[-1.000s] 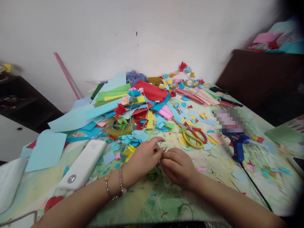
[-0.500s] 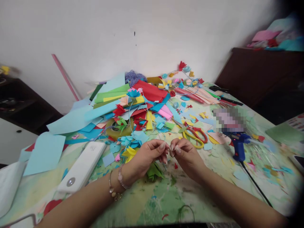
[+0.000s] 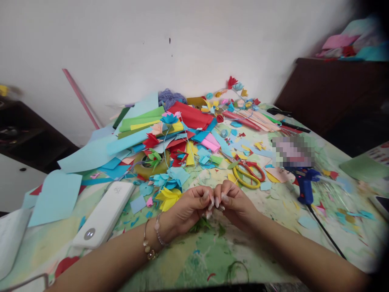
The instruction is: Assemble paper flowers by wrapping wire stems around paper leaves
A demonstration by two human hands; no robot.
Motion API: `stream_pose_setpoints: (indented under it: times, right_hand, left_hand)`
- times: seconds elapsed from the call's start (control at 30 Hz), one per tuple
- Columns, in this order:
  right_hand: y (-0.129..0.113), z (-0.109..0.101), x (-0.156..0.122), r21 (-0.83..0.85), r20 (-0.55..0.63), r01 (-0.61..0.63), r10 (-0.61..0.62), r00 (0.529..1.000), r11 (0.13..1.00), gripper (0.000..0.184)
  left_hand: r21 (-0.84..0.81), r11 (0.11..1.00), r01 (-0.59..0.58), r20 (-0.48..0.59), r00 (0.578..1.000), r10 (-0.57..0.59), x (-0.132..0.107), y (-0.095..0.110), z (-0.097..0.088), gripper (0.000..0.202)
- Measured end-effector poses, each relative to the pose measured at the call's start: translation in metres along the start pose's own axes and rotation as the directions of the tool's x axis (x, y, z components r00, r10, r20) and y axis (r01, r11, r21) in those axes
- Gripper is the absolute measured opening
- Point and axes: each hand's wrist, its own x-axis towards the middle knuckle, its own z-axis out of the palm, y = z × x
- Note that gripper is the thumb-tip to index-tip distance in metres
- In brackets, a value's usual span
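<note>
In the head view, the table [image 3: 179, 263] is left mostly open toward its near edge. Left hand [image 3: 189, 206] and right hand [image 3: 240, 202] are pinched closed; what is gripped cannot be told. Below, green paper [image 3: 201, 224] is part-hidden, its long axis unclear.

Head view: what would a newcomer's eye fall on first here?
Probably the bright heap of coloured paper at the back of the table, with a bold red sheet near its top. Front and centre, the left hand and right hand come together at the fingertips; anything pinched there is too small to tell. Off to the right, the blue glue gun stands out.
</note>
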Motion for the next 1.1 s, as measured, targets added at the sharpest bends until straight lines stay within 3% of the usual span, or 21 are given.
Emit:
stream_pose_setpoints:
  times: [0.23,0.47,0.83,1.1]
  right_hand:
    - [0.001,0.000,0.000,0.039,0.006,-0.047,0.047,0.999,0.998,0.031]
    - [0.001,-0.005,-0.001,0.021,-0.006,-0.072,0.072,0.997,0.997,0.033]
    - [0.000,-0.006,-0.001,-0.008,0.077,-0.105,0.106,0.991,0.994,0.032]
    - [-0.003,-0.010,-0.001,0.029,0.088,-0.075,0.072,0.994,0.997,0.025]
  left_hand:
    - [0.028,1.000,0.010,-0.058,0.998,-0.008,-0.003,0.002,0.003,0.041]
    - [-0.017,1.000,0.019,0.020,1.000,-0.018,0.000,0.000,-0.001,0.042]
    - [-0.046,0.998,0.050,-0.002,0.999,-0.050,-0.003,-0.002,-0.001,0.040]
    - [-0.074,0.997,0.006,0.050,0.999,-0.002,0.000,-0.002,-0.001,0.034]
